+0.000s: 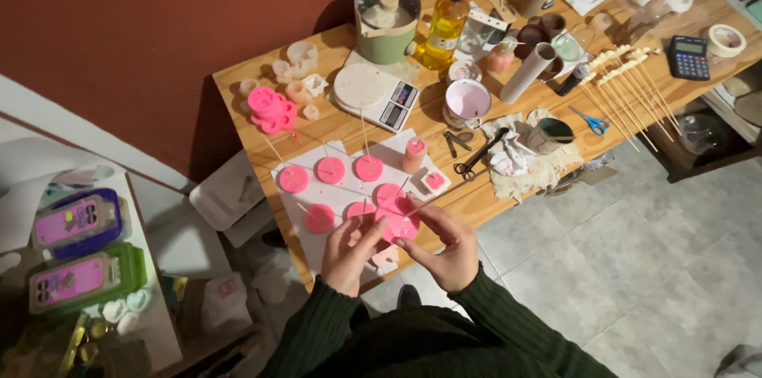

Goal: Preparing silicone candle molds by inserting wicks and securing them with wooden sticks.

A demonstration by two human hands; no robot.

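Both my hands meet over a round pink wax disc above the front edge of the wooden table. My left hand pinches the disc's near left side. On its right side my right hand grips it, and a thin wooden stick sticks out of the disc. Under it lies a white sheet with several more pink discs, each with an upright stick. A pink candle and a small square pink mould stand on the sheet's right part.
A white kitchen scale, a green pot, an oil bottle, a pink-filled mug, black pliers, blue scissors, a row of sticks and a calculator are spread over the table. Left, a low surface holds coloured boxes.
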